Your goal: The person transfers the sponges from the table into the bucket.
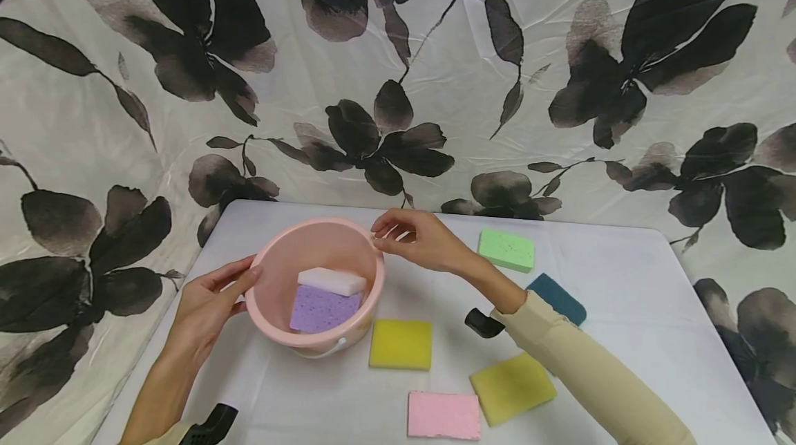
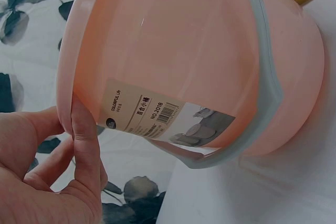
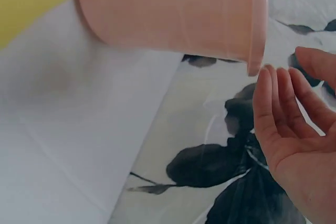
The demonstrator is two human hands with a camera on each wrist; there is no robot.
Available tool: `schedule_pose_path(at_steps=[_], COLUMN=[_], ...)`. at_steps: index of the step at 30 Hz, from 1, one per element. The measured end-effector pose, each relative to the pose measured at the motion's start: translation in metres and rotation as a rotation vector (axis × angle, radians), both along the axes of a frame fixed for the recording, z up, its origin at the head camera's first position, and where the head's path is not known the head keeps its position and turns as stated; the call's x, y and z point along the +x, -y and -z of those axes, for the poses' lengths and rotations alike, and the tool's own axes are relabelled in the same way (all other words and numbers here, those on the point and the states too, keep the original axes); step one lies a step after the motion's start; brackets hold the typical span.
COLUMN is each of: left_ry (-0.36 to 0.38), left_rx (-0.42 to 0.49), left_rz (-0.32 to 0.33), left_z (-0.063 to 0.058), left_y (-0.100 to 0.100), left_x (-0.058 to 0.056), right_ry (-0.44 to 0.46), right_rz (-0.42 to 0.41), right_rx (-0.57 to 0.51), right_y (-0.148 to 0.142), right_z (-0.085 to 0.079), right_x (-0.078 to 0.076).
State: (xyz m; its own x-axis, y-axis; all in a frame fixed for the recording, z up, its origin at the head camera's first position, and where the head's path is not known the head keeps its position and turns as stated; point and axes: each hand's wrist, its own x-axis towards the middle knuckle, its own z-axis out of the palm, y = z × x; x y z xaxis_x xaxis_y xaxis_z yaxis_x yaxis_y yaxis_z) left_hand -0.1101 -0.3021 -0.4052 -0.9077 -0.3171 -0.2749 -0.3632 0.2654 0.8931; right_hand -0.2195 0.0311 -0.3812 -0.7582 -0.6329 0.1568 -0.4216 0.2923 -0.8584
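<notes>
A pink plastic bucket (image 1: pixel 320 227) stands on the white table, a paper label (image 2: pixel 157 116) on its side and a grey handle (image 2: pixel 270 85) hanging down. Inside it lie a purple sponge (image 1: pixel 323 308) and a white sponge (image 1: pixel 332 281). My left hand (image 1: pixel 208 300) pinches the bucket's left rim between thumb and fingers. At the far right of the rim is my right hand (image 1: pixel 423 241), its fingers loosely bent. In the right wrist view those fingertips sit right beside the rim, holding nothing; whether they touch it I cannot tell.
Right of the bucket lie a yellow sponge (image 1: pixel 401 344), a pink sponge (image 1: pixel 443 415) and an olive-yellow sponge (image 1: pixel 513 388). Farther back are a green sponge (image 1: pixel 506 249) and a dark teal pad (image 1: pixel 557 298), partly behind the right sleeve. A floral cloth (image 1: pixel 466 120) hangs behind the table.
</notes>
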Motion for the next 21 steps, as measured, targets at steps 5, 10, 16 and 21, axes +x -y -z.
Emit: schedule_pose_path(at_steps=[5,10,16,21], left_ry=[0.005,0.003,0.006,0.004], left_rx=[-0.008,-0.014,-0.009,0.000], left_rz=[0.001,0.005,0.002,-0.003], left_z=[0.000,0.001,0.001,0.002], left_y=[0.000,0.001,0.001,0.001], left_x=[0.000,0.000,-0.001,-0.001], right_ry=[0.041,0.040,0.046,0.056], right_rz=[0.032,0.046,0.068,0.068], right_rx=[-0.017,-0.019,0.005,0.024], right_y=[-0.013,-0.024,-0.031,-0.035], right_z=[0.009,0.018,0.031,0.047], right_x=[0.004,0.010,0.018,0.026])
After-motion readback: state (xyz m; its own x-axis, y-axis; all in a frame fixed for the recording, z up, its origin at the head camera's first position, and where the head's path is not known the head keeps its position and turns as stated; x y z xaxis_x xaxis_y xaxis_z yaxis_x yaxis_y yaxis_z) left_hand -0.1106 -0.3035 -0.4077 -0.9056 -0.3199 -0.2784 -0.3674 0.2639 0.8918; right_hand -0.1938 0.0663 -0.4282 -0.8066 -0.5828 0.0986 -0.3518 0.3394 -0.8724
